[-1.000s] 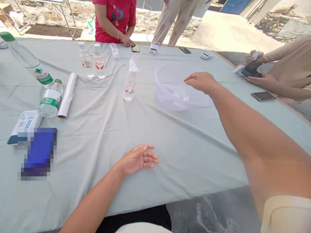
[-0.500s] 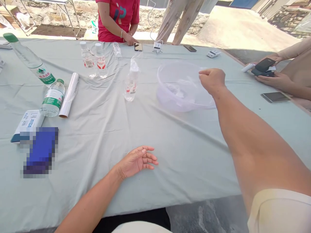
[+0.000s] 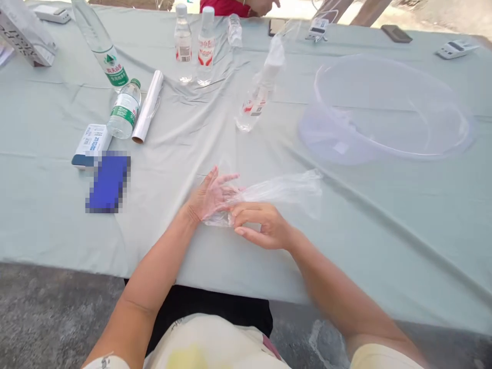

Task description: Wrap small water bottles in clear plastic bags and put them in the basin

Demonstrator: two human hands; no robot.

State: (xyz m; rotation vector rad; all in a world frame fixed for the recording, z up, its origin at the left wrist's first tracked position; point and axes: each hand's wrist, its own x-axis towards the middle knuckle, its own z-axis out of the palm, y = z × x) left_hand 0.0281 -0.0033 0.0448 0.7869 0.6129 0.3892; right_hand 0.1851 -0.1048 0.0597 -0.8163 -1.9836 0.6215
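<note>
Crumpled clear plastic film (image 3: 284,188) stretches across both of my hands above the near part of the table and trails to the right. My left hand (image 3: 215,197) is open, palm up with fingers spread, and the film lies over or around its palm; I cannot tell which. My right hand (image 3: 265,224) has its fingers bent onto the film beside the left palm, its thumb lower and apart. Beyond my right hand sits a translucent round plastic basin (image 3: 338,136) with a wide rim and some clear, wrinkled material inside.
A small water bottle (image 3: 251,105) with plastic over its top stands ahead. To the left are a green-labelled bottle (image 3: 125,110), a film roll (image 3: 148,107), a white-and-blue box (image 3: 92,143) and a blurred blue item (image 3: 109,182). Phones and white devices line the far edge.
My right hand has come back from the basin to my left hand, with clear film now between them. My left hand has spread its fingers. The view has shifted and tilted down.
</note>
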